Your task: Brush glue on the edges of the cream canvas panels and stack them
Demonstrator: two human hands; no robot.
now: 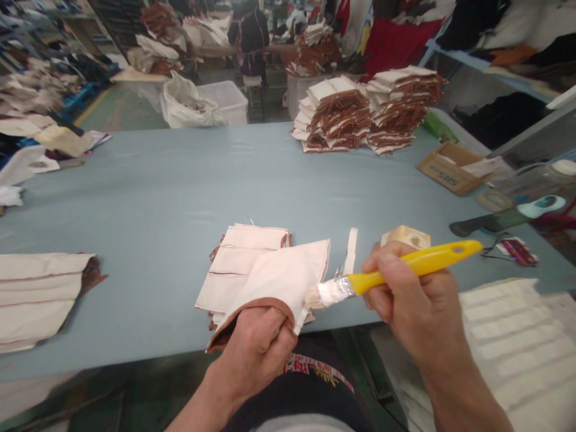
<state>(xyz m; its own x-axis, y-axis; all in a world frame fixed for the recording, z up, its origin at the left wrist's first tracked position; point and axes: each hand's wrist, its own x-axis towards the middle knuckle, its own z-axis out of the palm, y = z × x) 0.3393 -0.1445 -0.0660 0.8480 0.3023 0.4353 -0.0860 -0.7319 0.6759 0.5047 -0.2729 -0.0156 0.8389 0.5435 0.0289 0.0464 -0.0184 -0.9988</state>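
My left hand (258, 345) is closed on the near end of a cream fabric piece with a brown edge (281, 279), lifting it over the table's front edge. My right hand (411, 300) grips a yellow-handled brush (405, 267). The brush's bristles (312, 297) touch the right side of the held piece. Under and behind that piece lies a small stack of the same cream pieces (240, 261) on the blue-grey table (189, 180).
Tall stacks of cream and brown pieces (366, 111) stand at the table's far right. A cardboard box (452, 168) and a small wooden block (407, 236) lie to the right. More cream pieces (38, 294) sit at the left edge. A person (249, 33) stands far behind.
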